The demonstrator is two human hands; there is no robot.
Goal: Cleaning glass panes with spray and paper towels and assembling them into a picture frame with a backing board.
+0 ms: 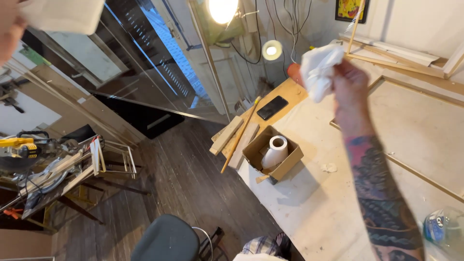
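My right hand (349,84) is raised over the workbench, fingers closed on a crumpled white paper towel (318,70); the forearm is tattooed. Only a blurred part of my left hand (8,30) shows at the top left corner, and it grips a flat white sheet (63,14) held close to the camera. Below on the pale wooden workbench (314,208) stands an open cardboard box (285,166) with a white paper towel roll (275,151) inside it. A small white scrap (329,167) lies on the bench to the right of the box.
A black phone (272,107), a long yellow stick (240,135) and short wood offcuts (226,135) lie at the bench's left end. A clear spray bottle (444,229) sits bottom right. A yellow mitre saw (24,147) stands at the left, a dark stool (166,239) below, and framed panels (415,125) lie at the right.
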